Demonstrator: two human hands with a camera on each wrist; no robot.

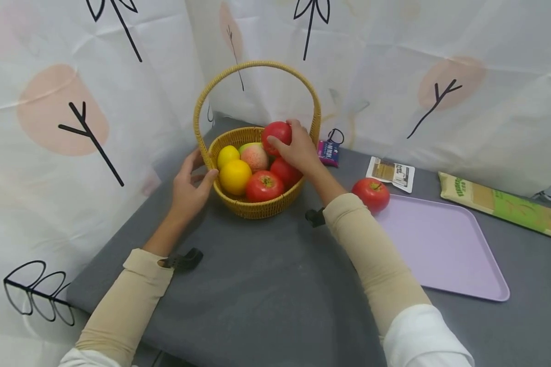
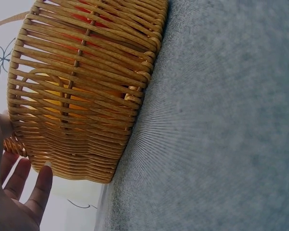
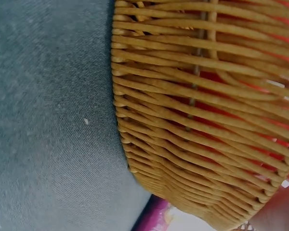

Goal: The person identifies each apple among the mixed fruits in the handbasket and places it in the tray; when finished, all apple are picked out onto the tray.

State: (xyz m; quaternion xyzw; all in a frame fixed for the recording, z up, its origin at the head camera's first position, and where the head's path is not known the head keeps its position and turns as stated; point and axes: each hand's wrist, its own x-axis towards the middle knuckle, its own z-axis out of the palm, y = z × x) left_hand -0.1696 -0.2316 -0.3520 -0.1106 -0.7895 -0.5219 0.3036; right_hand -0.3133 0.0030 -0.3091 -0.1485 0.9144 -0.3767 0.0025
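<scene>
In the head view, a yellow woven basket [image 1: 252,210] with a tall arched handle stands on the grey table. My right hand [image 1: 300,150] holds a red apple [image 1: 277,136] over the right rear of the basket, thumb and fingers on its sides. Beneath it lie other red apples [image 1: 265,186], a pinkish peach [image 1: 254,157], an orange [image 1: 235,177] and a yellow lemon [image 1: 228,155]. My left hand [image 1: 189,189] grips the left rim near the handle's foot, thumb on the rim. The left wrist view shows the basket's side [image 2: 82,91] beside my left fingers [image 2: 40,192].
Right of the basket, another red apple [image 1: 371,195] sits at the corner of a lilac tray [image 1: 441,244]. Behind are a small purple packet [image 1: 328,153], a white-edged snack pouch [image 1: 390,173] and a long green-and-tan package [image 1: 505,204]. Patterned curtains [image 1: 372,76] border the table.
</scene>
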